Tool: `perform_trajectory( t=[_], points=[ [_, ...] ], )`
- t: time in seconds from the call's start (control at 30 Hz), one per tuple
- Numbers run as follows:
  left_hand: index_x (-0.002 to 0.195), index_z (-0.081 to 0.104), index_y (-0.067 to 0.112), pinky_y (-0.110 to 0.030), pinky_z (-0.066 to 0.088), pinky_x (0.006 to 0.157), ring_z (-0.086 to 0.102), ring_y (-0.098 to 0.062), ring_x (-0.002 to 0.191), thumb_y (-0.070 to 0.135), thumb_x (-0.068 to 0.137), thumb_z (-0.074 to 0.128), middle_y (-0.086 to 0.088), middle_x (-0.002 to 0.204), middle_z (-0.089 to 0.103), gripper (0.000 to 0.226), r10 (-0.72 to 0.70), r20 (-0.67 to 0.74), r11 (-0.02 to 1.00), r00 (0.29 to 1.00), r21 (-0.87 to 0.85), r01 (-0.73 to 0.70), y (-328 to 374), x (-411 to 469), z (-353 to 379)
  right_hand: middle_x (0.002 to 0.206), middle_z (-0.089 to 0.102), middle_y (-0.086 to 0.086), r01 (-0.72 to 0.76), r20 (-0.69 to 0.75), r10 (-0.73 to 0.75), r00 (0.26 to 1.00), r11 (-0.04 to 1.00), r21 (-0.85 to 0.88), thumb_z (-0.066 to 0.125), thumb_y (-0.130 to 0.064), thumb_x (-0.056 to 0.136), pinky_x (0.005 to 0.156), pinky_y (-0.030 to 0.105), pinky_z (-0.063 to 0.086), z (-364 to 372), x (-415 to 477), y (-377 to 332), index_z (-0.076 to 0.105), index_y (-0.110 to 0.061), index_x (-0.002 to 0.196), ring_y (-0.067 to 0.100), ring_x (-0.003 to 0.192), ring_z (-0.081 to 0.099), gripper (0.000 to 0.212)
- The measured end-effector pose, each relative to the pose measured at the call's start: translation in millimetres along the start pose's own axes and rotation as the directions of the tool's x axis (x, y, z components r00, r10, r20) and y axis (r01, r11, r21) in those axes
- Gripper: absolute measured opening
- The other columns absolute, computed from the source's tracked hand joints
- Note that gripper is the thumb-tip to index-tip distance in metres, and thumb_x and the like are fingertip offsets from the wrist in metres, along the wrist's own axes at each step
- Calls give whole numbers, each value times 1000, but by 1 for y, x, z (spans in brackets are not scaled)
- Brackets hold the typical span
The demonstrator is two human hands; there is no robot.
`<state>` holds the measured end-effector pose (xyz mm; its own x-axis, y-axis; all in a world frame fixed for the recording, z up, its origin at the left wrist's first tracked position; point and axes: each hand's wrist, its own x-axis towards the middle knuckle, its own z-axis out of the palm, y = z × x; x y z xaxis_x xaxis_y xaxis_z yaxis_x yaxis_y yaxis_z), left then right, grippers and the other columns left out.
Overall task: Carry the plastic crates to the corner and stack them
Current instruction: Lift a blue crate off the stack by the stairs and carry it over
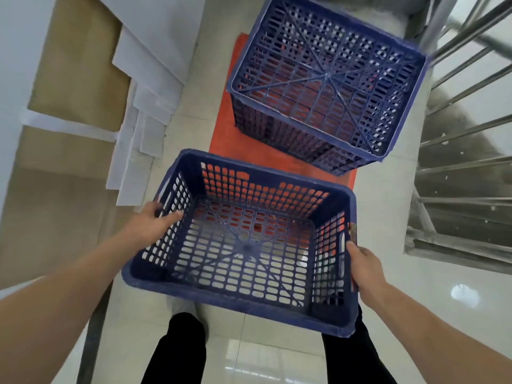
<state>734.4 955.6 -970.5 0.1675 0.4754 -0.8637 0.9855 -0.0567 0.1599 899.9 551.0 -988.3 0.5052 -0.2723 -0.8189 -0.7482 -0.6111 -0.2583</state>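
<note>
I hold an empty blue slotted plastic crate (243, 245) upright in front of me, above the floor. My left hand (153, 220) grips its left rim, thumb inside the wall. My right hand (365, 268) grips the right rim beside the handle slot. Ahead lies a second blue crate (324, 79), turned upside down with its ribbed bottom facing up. It rests on an orange mat (221, 134) on the tiled floor. The two crates are apart.
White boards (146, 106) and brown cardboard (80, 65) lean along the wall at the left. A steel stair railing (457, 120) runs down the right side. My dark-trousered legs (180, 350) stand on glossy pale tiles below the held crate.
</note>
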Motion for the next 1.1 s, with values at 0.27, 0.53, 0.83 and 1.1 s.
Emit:
perform_trajectory(
  t=[0.27, 0.53, 0.83, 1.1],
  points=[
    [122, 58, 14, -44, 55, 84, 70, -33, 88, 56, 84, 68, -11, 105, 72, 58, -108, -20, 994, 994, -19, 108, -10, -2, -8, 85, 66, 7, 5, -128, -9, 992, 1000, -30, 51, -33, 100, 69, 40, 48, -4, -18, 7, 60, -6, 99, 25, 75, 61, 29],
    [115, 47, 13, -40, 43, 83, 59, -34, 98, 40, 95, 63, -12, 113, 62, 37, -91, 57, 995, 994, 49, 89, 3, 5, 22, 92, 69, 14, -134, -8, 134, 991, 991, 2, 56, -43, 98, 82, 49, 48, -3, 13, 12, 65, -3, 94, 32, 79, 62, 40],
    [129, 51, 13, -49, 52, 95, 65, -33, 99, 30, 84, 70, -8, 114, 65, 52, 59, -144, 993, 988, -90, -72, 27, 38, 34, 87, 68, 1, 79, -123, -67, 990, 993, 92, 64, -38, 92, 86, 45, 56, 22, 47, -10, 63, -21, 92, 30, 86, 67, 17],
    [113, 59, 12, -52, 56, 90, 69, -36, 91, 25, 68, 64, -14, 104, 71, 47, -62, -137, 960, 989, -278, 22, 32, -2, 15, 103, 65, 13, 51, -153, -36, 988, 994, 101, 61, -41, 94, 93, 48, 53, 5, 11, -11, 59, -12, 112, 36, 96, 63, 35]
  ],
)
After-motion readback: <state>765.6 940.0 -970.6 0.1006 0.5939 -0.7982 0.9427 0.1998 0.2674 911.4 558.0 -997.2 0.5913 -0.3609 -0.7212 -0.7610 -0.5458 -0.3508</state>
